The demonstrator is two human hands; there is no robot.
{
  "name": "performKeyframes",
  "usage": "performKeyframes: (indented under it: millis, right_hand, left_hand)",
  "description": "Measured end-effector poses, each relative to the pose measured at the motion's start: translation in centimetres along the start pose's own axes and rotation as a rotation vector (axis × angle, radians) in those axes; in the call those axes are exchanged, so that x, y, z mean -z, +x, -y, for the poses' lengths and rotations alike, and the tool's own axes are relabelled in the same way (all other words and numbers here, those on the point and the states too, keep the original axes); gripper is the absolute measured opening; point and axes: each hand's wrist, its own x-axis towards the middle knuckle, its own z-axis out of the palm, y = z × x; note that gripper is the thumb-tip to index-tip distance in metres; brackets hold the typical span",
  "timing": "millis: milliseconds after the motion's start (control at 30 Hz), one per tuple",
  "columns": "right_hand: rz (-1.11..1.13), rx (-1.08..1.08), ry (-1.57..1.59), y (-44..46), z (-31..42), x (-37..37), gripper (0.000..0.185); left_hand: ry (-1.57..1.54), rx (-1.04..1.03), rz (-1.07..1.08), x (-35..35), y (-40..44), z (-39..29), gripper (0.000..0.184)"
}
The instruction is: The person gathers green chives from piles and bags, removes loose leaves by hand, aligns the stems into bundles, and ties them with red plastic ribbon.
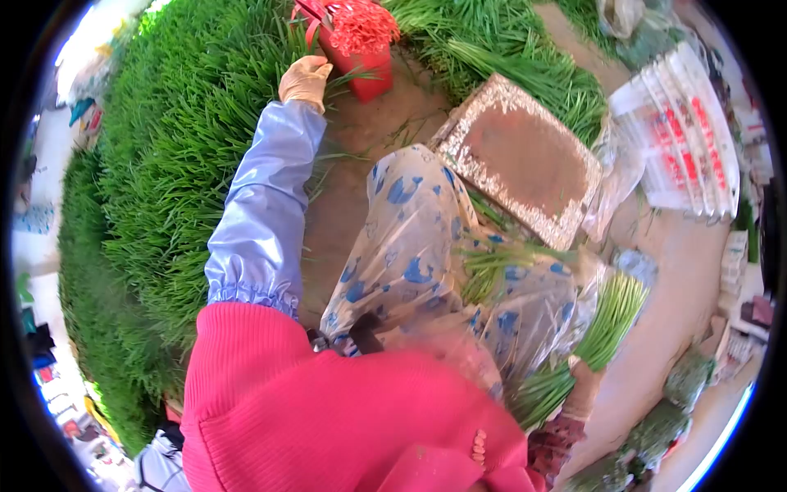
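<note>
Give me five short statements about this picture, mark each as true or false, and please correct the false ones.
1. The right grip holds a green bunch. True.
2. The left grip is at the white stack. False: the left grip is near the red bin.
3. Red strips stand out at the top of the bin. True.
4. The apron is plain, without pattern. False: the apron has blue shapes on it.
5. The slab has a brown top with a whitish border. True.

We look forward and down from the head, close above the pink sweater (320, 402) and out past it.
</note>
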Motion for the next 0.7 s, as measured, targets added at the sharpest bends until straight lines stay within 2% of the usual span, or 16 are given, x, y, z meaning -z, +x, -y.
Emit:
performKeyframes:
  millis: [33,67,100,200,267,367,400,433,600,667,700]
  right_hand:
    - [0.087,-0.043,0.040,0.8,-1.0,0.8,0.045]
    - [0.172,-0.102,0.081,1.4,-1.5,1.0,0.042]
    - [0.172,-0.107,0.078,1.8,-1.5,0.8,0.042]
    - [0.111,-0.138,0.083,0.5,-2.2,1.2,0.036]
    - [0.076,-0.108,-0.005,0.8,-1.8,0.5,0.030]
    - [0.082,-0.093,0.057,0.7,-0.9,0.1,0.035]
    - [0.077,-0.129,0.078,0.4,-1.1,0.1,0.035]
    - [0.122,-0.146,0.089,0.9,-1.0,0.0,0.038]
    - [0.168,-0.217,0.211,1.0,-2.0,-0.9,0.042]
    - [-0.009,-0.261,0.226,0.5,-2.8,-1.4,0.039]
    - [-0.016,-0.260,0.232,0.3,-2.5,-1.4,0.039]
  left_hand:
    - [0.109,-0.077,-0.037,0.2,0.4,-1.4,0.030]
    - [0.153,0.017,0.024,0.8,0.6,-3.4,0.043]
    - [0.155,0.018,0.029,0.7,1.5,-3.7,0.043]
    - [0.347,0.037,0.075,-1.5,3.9,-4.8,0.061]
    - [0.457,0.072,0.135,-2.1,4.4,-5.7,0.056]
    - [0.575,0.073,0.184,-2.8,6.0,-5.1,0.041]
    - [0.447,-0.020,0.103,-3.2,7.0,-2.9,0.037]
    - [0.456,-0.012,0.101,-2.7,6.5,-3.4,0.034]
    - [0.554,0.064,0.126,-0.1,5.6,-5.3,0.031]
    - [0.574,0.001,0.153,1.3,4.8,-5.6,0.031]
    - [0.591,-0.060,0.183,1.8,4.7,-5.9,0.031]
